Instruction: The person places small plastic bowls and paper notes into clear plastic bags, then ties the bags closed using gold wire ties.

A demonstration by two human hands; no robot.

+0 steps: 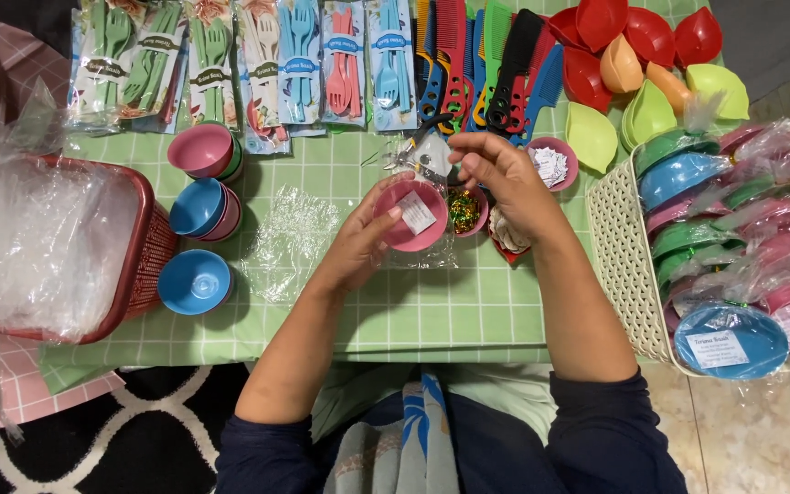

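Here, left hand: fingers curled around the pink bowl, above the table.
Right hand: fingers bent together over the rim; whether they pinch something, I cannot tell.
Label: lies inside the bowl.
Advice: I think keep the bowl steady and level.
Direction: mouth faces up; round, no long axis.

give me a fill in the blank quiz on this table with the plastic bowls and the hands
1. The left hand holds a small round plastic bowl coloured ____.
2. Inside that bowl lies a small white paper ____.
3. The red mesh basket holding clear plastic bags stands at the table's ____ side.
4. The right hand hovers just ____ the held bowl, in front of the plastic combs.

Missing words: pink; label; left; above
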